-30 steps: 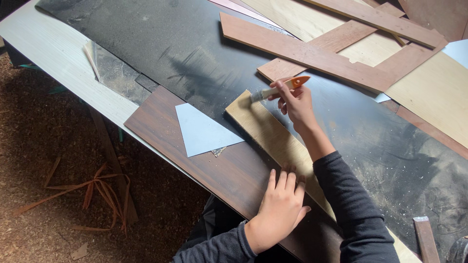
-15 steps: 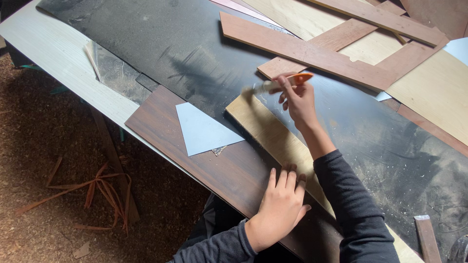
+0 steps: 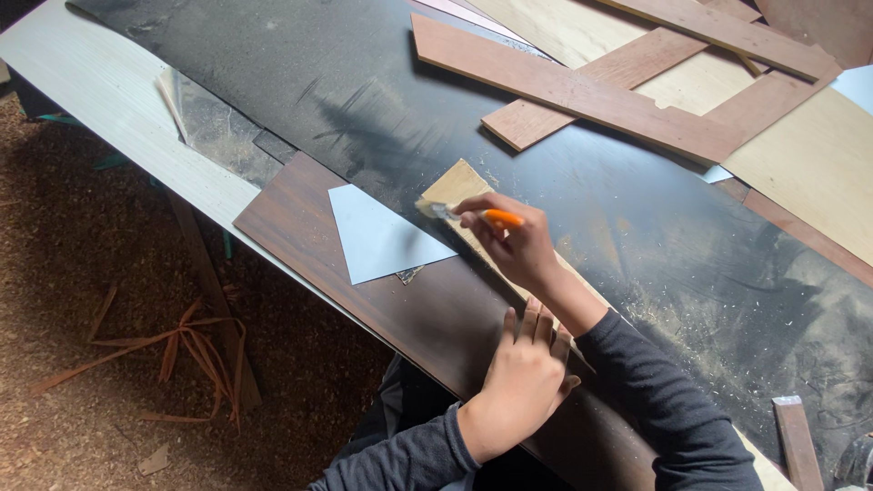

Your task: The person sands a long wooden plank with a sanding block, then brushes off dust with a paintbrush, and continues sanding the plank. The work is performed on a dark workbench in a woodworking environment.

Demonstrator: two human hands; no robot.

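I see my right hand (image 3: 518,241) has moved toward me along the tan strip (image 3: 459,185). A second ago it was out past the far end of the strip; now it is over that end. Its fingers are closed around the orange-handled brush (image 3: 473,216), and the bristles touch the strip's top. My left hand (image 3: 526,377) has not moved: it lies flat, fingers spread, pressing the dark brown board (image 3: 300,223) and holding nothing. I judge that the brushing stroke now runs on the strip itself. The pale blue triangle sheet (image 3: 377,238) lies just beside it.
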